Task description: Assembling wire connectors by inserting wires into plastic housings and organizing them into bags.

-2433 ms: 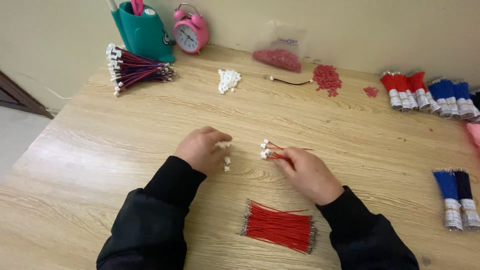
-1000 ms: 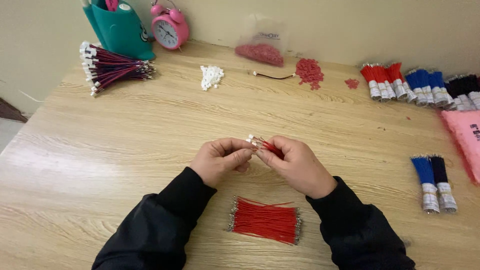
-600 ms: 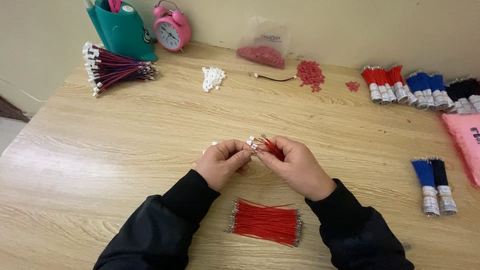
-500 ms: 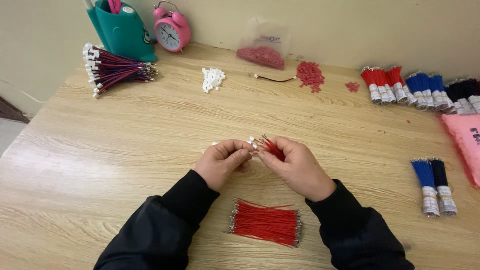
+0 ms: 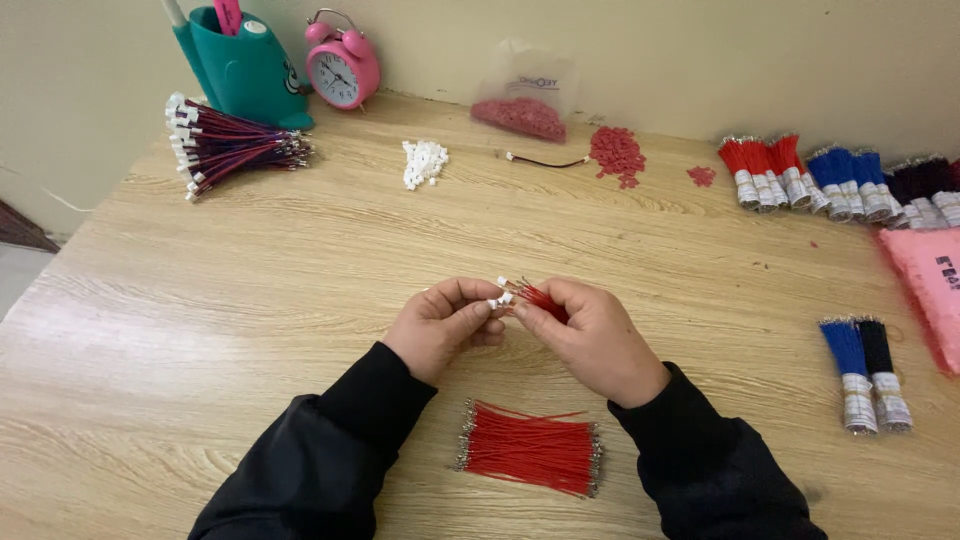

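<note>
Red wires (image 5: pixel 540 298), thin, light and floppy, sit pinched in the right hand (image 5: pixel 595 340) above the wire bundle (image 5: pixel 530 450); left hand (image 5: pixel 440 325) pinches a tiny, slippery white plug (image 5: pixel 500 297) at their stiffer tips

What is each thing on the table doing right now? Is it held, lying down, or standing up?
left hand: fingertips pinched on a small white connector.
right hand: closed around a few red wires.
loose red wire bundle: lying flat near the sleeves, untouched.
white connector pile: heaped, untouched.
alarm clock: standing upright by the wall.
teal pen holder: upright, pens inside.
clear bag: resting against the wall, red pieces inside.
</note>
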